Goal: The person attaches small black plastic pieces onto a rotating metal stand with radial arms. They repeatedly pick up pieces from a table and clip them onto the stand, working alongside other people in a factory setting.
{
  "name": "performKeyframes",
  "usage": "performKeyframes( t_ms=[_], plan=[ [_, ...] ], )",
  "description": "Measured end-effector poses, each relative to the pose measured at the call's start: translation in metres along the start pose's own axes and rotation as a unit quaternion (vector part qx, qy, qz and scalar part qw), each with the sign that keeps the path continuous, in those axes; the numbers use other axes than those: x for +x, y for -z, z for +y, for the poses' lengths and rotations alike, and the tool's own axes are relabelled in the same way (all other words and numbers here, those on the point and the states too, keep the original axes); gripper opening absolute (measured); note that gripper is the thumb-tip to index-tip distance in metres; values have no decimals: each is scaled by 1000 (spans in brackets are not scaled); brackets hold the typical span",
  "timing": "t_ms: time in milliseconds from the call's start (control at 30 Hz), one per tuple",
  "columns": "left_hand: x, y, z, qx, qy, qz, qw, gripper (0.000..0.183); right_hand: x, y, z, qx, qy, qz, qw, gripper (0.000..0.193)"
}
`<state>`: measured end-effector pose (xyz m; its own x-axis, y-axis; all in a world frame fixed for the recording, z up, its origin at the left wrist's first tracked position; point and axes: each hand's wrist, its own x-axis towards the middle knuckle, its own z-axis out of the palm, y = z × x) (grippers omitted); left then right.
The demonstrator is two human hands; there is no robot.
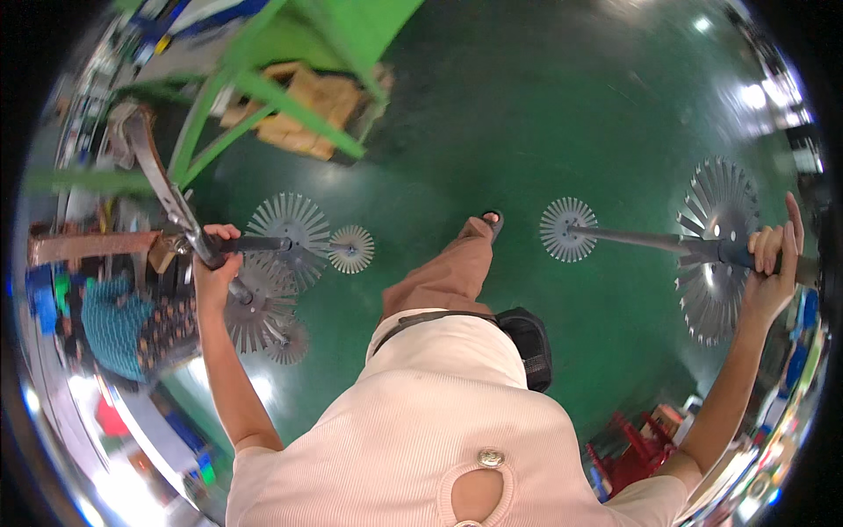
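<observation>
Out to my left, my left hand (216, 268) is closed around dark metal shafts. Slotted fan-like metal discs (290, 230) sit along them, with a smaller disc (351, 249) at the lower end. Beyond that hand, a curved metal arm (149, 158) and a reddish-brown bar (92, 247) stick out from the same grip. At far right my right hand (771, 259) grips another long metal shaft (637, 237), its index finger stretched upward. This shaft carries a large slotted disc (716, 299) near the hand and a smaller one (567, 230) near the floor.
A green metal frame (255, 88) stands at upper left, with cardboard (303, 110) beneath it. A person in teal patterned clothing (114, 329) is at the left. A red rack (637, 452) stands at lower right. The floor (527, 105) is green, and my foot (493, 221) steps forward.
</observation>
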<state>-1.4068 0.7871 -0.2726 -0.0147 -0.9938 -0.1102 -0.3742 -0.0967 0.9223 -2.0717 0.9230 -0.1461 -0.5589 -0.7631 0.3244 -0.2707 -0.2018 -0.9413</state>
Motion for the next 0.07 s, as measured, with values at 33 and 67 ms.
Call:
performKeyframes(
  t_ms=[33,67],
  plan=[
    [47,-1,-11,8,-16,-24,1000,35,8,-17,20,1,-4,12,1000,43],
    [90,-9,-23,10,-15,-50,999,35,13,-33,39,-27,-30,40,998,49]
  ],
)
